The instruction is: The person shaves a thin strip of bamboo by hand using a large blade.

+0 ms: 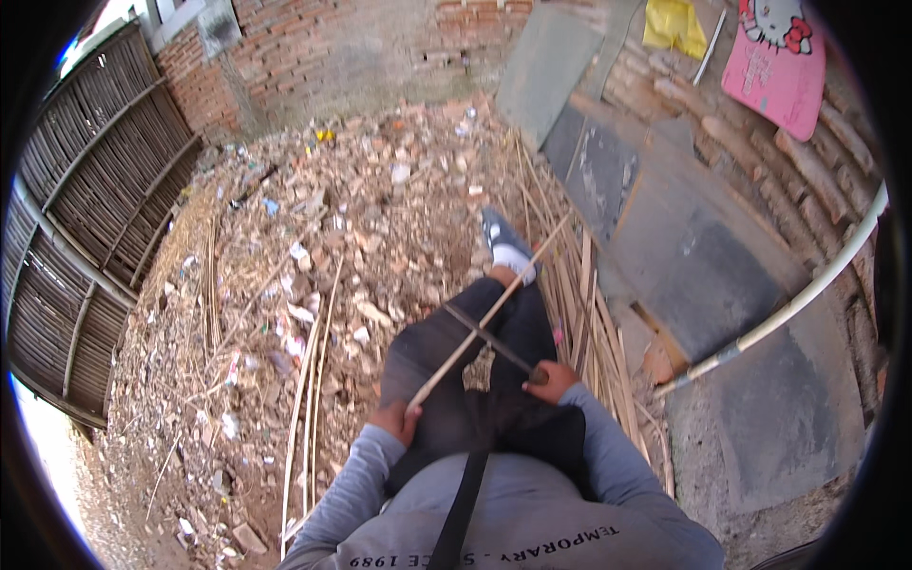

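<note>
Nearest the camera is your grey long-sleeved shirt (541,499), with a black strap (462,513) running down its front. Ahead of it, above your black trousers (427,356), the pale tan, slender bamboo-like strip (496,308) slants from your lap out toward the strips on your right. Your hands are apart. Your left hand (394,420) is closed on the near end of the strip; your right hand (553,382) is closed on the handle of a dark, narrow-bladed knife (503,349). Blade and strip cross between your legs; whether they touch at the crossing cannot be told.

Progress, as judged: the strip is in one long piece, slim along its visible length, with no cut through it evident. Its surface is too small to inspect, so how much of it is worked, and how much is left, cannot be determined. A loose bundle of long tan strips (608,351) lies along your right side, and a few thin pale strips (309,418) lie on the ground to your left. Which of these are finished, if any, is not shown.

Beyond, one foot in a grey shoe (499,228) rests on rubble-strewn ground (380,237). Dark grey flat boards (708,256) stand to the right, a slatted fence (104,123) to the left and a brick wall (332,47) at the far side.
</note>
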The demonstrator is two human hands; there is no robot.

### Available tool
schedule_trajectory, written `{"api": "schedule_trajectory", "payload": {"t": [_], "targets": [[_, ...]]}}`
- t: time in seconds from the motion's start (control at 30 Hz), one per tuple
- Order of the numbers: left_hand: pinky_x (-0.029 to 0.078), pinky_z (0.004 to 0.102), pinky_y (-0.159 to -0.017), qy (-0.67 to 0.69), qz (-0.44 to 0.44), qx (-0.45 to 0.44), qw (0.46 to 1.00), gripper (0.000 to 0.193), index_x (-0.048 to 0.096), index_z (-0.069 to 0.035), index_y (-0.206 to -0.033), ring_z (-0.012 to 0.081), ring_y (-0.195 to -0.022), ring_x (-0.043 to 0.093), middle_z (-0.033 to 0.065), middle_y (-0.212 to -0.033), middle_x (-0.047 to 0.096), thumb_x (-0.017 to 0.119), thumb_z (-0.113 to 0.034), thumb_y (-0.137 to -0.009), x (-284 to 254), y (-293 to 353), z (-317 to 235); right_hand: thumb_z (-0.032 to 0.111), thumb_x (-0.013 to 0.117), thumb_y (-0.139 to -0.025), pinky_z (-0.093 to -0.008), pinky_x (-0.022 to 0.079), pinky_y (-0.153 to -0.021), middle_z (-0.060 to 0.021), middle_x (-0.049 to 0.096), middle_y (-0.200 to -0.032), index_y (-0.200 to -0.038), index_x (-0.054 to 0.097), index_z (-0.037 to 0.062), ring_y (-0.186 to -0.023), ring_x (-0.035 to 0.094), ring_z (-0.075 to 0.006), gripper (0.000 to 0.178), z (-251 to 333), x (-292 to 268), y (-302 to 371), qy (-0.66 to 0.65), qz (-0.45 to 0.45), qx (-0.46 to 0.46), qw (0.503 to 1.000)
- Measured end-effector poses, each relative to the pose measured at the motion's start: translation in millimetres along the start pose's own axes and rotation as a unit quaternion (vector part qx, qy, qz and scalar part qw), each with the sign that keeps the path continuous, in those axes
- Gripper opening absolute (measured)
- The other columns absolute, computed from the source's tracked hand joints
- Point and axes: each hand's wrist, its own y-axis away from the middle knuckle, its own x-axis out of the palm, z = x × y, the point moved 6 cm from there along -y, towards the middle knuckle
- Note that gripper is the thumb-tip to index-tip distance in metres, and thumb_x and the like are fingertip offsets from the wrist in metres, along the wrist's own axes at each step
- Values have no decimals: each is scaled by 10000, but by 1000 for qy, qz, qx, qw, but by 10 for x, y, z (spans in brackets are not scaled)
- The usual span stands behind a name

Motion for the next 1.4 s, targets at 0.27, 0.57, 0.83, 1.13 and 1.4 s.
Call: {"api": "schedule_trajectory", "payload": {"t": [0.27,0.57,0.83,1.13,1.4], "targets": [[483,542,-629,-56,-19,33,998,418,535,-36,-851,471,-692,608,249,-693,617,494,-446,-922,-102,123,-195,520,709,-726,-413,495,-671,-153,637,-741,-832,616,80,-764,640,-355,462,514,-335,46,63,30,-33,997],[486,538,-635,-4,-25,66,997,408,529,-29,-867,471,-700,608,256,-711,620,505,-432,-921,-156,197,-203,428,711,-740,-429,509,-689,-147,648,-760,-849,625,88,-768,640,-360,367,604,-548,72,79,-41,-1,996],[497,532,-660,-11,17,68,998,459,546,-31,-889,471,-711,613,254,-711,629,471,-482,-925,-11,30,-302,456,708,-742,-416,508,-712,-150,656,-794,-860,629,101,-789,644,-357,382,352,-614,83,103,-55,36,992],[491,514,-660,-5,27,76,997,438,557,-29,-878,448,-719,616,241,-716,627,499,-461,-920,47,-5,-203,522,710,-741,-403,501,-706,-133,656,-784,-832,627,102,-774,650,-325,438,336,-35,-44,89,103,-29,990],[493,516,-718,12,48,59,997,477,575,-19,-895,457,-772,617,261,-761,637,466,-483,-927,12,-19,-171,520,712,-738,-391,496,-694,-120,654,-760,-814,631,100,-770,650,-317,435,298,29,-71,91,64,-10,994]]}}
